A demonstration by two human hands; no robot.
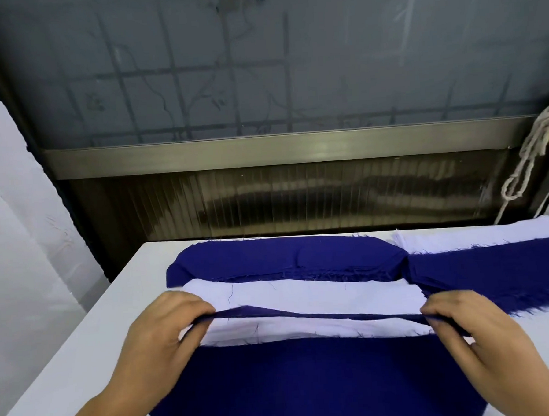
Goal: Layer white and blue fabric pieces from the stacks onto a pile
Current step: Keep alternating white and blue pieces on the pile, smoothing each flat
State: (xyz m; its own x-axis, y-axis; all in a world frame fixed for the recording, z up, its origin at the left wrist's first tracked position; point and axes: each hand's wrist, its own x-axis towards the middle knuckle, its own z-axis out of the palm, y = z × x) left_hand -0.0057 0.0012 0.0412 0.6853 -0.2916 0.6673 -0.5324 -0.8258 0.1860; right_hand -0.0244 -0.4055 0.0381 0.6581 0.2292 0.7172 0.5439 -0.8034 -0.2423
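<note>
I have my left hand (165,331) and right hand (463,322) each pinching an end of the blue fabric piece (313,371), stretched over the white piece (303,297) near the worktop's (92,338) front edge. Uneven tension probably lands it skewed, dragging the white layer underneath.

Your hands hold a fabric piece (317,380) over the pile (303,293); one stack (285,258) lies behind, another stack (492,269) right.
</note>
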